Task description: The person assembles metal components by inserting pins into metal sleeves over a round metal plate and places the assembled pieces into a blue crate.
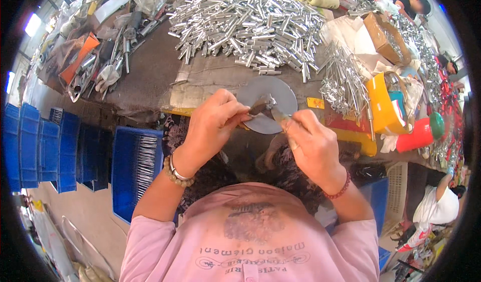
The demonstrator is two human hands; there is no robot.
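A grey round disc [281, 90] lies at the table's near edge, in front of my chest. Over it my left hand [213, 126] is closed in a pinch at a small dark curved piece [258, 105], whose kind I cannot make out. My right hand [311, 144] is closed too, its fingertips round a short pale piece [280, 115] that points at the disc's middle. Between the two hands a small shiny metal bit [271, 101] stands up; whether it joins the dark piece I cannot tell. Beyond the disc spreads a large heap of short silvery metal tubes [245, 24].
Long thin metal rods [345, 81] lie right of the heap, near a yellow container [385, 104] and a red cylinder [416, 134]. A blue bin [123, 171] with rods stands left below the table, beside stacked blue crates [47, 146]. Another person [436, 204] is at far right.
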